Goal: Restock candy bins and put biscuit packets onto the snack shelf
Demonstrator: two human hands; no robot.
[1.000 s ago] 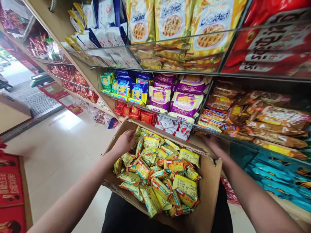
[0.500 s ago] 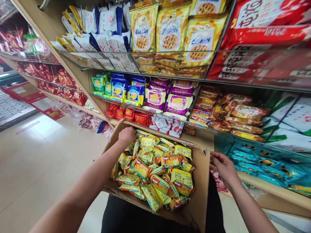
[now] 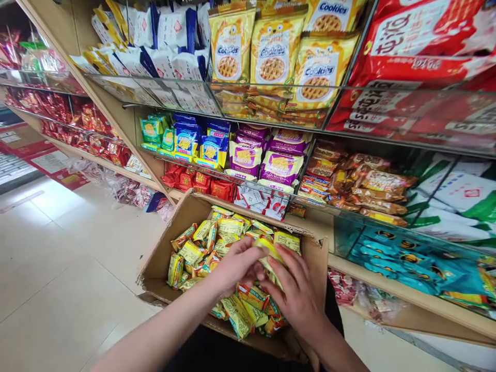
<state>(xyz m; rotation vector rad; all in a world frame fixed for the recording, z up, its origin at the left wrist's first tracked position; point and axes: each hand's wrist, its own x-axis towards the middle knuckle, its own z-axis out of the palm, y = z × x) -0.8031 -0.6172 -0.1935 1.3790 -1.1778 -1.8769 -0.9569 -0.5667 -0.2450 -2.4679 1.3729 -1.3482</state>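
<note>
"as the left hand (image 3: pixel 244 264) and the right hand (image 3: pixel 293 283) meet over the cardboard box (image 3: pixel 318 263), where is the yellow packet (image 3: pixel 269 249)?"

"between them, above the loose packets (image 3: pixel 237 313), toward the right side of the box."

"which way does it lie?"

"it's partly covered, but the strip that shows slants from far left to near right. neither hand is nearer; both touch it."

"and the grip?"

"left thumb and fingers are closed on its left edge. the right fingers are bent along its right side, only slightly spread; whether they clasp it or just brace it, i can't tell."

"how are the hands set?"

"facing each other, fingers toward the far side. the left forearm (image 3: pixel 170 318) slants in from the near left, the right forearm (image 3: pixel 333 343) from the near right. shelves (image 3: pixel 391 290) stand beyond the far rim."
</note>
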